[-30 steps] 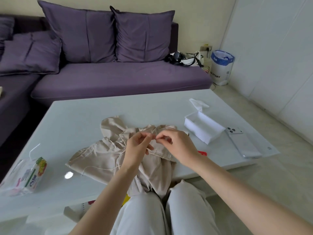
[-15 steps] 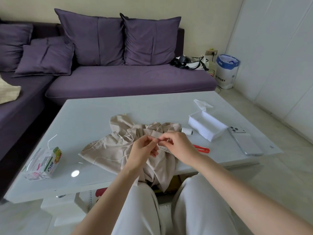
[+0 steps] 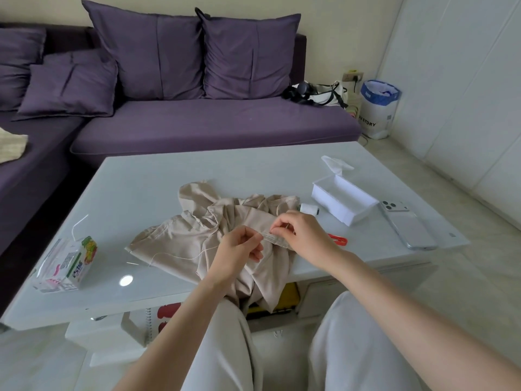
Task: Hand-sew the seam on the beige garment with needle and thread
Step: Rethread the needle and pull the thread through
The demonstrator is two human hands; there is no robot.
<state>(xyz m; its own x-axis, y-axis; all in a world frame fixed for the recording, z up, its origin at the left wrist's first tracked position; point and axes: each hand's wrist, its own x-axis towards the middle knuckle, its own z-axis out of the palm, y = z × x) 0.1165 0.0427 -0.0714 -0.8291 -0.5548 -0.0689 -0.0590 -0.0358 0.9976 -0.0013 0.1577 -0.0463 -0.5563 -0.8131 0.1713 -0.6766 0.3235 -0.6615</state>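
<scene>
Hands have drifted apart a bit: left hand point(image 3: 239, 246) and right hand point(image 3: 304, 235) each pinch the seam edge of the beige fabric garment point(image 3: 180, 238). It's soft and floppy, so grip near the stitch.

A glossy white bench point(image 3: 169, 179) carries a small drink carton in clear wrap point(image 3: 76, 261) near its left edge. At the right sits an open white plastic box point(image 3: 344, 203), with a silver smartphone point(image 3: 408, 225) just beside it. Behind stands a purple fabric sofa point(image 3: 211, 122).

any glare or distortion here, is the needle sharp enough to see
Head view: round glare spot on the glossy table near the carton; wide-angle bending at the edges; soft light, faint shadows; needle by the right hand too small to resolve.
</scene>
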